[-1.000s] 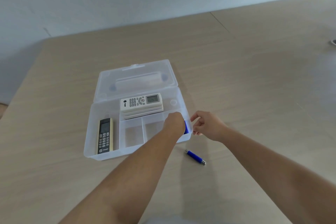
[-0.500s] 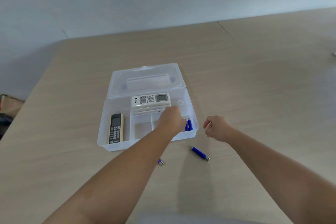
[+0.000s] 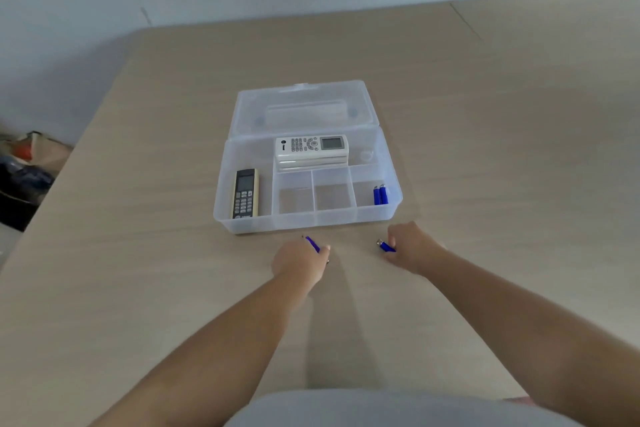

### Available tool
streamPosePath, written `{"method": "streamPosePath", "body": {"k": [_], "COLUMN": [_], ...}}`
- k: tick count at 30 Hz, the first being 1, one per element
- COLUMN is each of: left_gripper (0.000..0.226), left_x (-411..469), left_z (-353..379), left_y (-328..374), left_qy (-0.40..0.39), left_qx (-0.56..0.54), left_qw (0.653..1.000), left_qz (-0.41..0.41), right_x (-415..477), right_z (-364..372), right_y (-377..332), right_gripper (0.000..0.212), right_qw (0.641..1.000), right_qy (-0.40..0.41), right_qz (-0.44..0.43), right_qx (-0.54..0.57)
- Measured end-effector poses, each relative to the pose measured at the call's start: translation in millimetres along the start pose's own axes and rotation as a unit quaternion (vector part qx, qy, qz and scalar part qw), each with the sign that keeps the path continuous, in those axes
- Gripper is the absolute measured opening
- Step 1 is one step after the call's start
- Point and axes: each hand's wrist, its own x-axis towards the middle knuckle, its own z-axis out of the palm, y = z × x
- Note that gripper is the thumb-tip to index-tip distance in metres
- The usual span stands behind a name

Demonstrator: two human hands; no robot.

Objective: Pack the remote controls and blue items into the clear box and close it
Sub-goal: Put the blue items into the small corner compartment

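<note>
while the clear box [image 3: 308, 218] sits open on the desk [image 3: 485, 149] with its lid [image 3: 303, 107] laid back flat, both hands are down on the surface just in front of it, each at one of the last loose blue items. the left hand [image 3: 299, 260] has its fingers clenched round a slim blue stick [image 3: 312, 244], whose tip pokes out toward the box; the right hand [image 3: 412, 246] has its fingers closing on a blue lighter [image 3: 385, 246] with a metal cap, though whether it is lifted off the desk or only pinched against it cannot be told.

inside the box, a white remote control [image 3: 311, 146] lies across the long rear compartment, seemingly on top of others, a dark remote control [image 3: 245, 193] lies in the tall left compartment, and two blue lighters [image 3: 380, 195] stand side by side in the right front cell. the two middle front cells look bare.

to do this step well, it seems best to get a firm pinch on each piece before raising it, carry both over the low front wall, and lower them into a front cell lying flat, not propped on a divider. anything standing proud could stop the lid from seating. the right front cell suits the lighter; the stick is longer and may need a slant. only then swing the lid forward and press its latch.
</note>
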Motion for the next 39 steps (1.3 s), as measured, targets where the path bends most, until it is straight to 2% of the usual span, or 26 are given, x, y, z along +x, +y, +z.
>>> {"method": "streamPosePath", "body": {"k": [3, 5, 8, 10, 13, 17, 19, 21, 24, 28, 32, 34, 36, 39], "left_gripper": [0.035, 0.03, 0.021, 0.016, 0.013, 0.002, 0.012, 0.016, 0.01, 0.01, 0.011, 0.011, 0.011, 0.011], "left_x": [6, 6, 1, -3, -8, -4, 1, 8, 19, 31, 44, 49, 53, 57], "left_z": [1, 1, -8, -18, -41, -80, -96, -107, -112, -110, -102, -99, -98, -96], "left_y": [-2, -2, 0, 5, 15, 31, 37, 41, 46, 50, 46, 45, 46, 50], "left_qy": [-0.016, -0.038, -0.133, -0.21, -0.254, -0.224, -0.183, -0.143, -0.112, -0.088, -0.089, -0.081, -0.072, -0.074], "left_qx": [-0.041, -0.068, -0.089, -0.066, -0.08, -0.14, -0.172, -0.21, -0.259, -0.314, -0.31, -0.305, -0.306, -0.316], "left_qw": [0.999, 0.997, 0.986, 0.97, 0.953, 0.943, 0.943, 0.944, 0.942, 0.932, 0.935, 0.937, 0.938, 0.934], "left_qz": [-0.024, -0.019, 0.049, 0.099, 0.144, 0.203, 0.219, 0.21, 0.183, 0.158, 0.149, 0.147, 0.147, 0.151], "right_x": [-3, -8, -17, -19, -15, 1, 10, 20, 36, 57, 73, 78, 79, 79], "right_z": [0, -10, -44, -72, -105, -115, -111, -106, -96, -77, -64, -61, -61, -61], "right_y": [-6, -11, -18, -21, -24, -28, -31, -34, -40, -43, -46, -49, -51, -53], "right_gripper": [0.016, 0.023, 0.011, 0.014, 0.009, 0.013, 0.021, 0.024, 0.02, 0.02, 0.013, 0.021, 0.012, 0.038], "right_qw": [0.999, 0.998, 0.99, 0.982, 0.972, 0.964, 0.958, 0.957, 0.963, 0.981, 0.995, 0.999, 0.998, 0.997], "right_qy": [-0.035, -0.053, -0.057, -0.056, -0.009, 0.075, 0.102, 0.116, 0.135, 0.119, 0.077, 0.046, 0.036, 0.031], "right_qz": [-0.013, -0.024, -0.044, -0.055, -0.063, -0.06, -0.057, -0.057, -0.055, -0.024, -0.021, -0.022, -0.002, 0.0], "right_qx": [-0.025, 0.008, 0.12, 0.174, 0.227, 0.246, 0.26, 0.259, 0.226, 0.148, 0.053, -0.004, -0.042, -0.067]}}
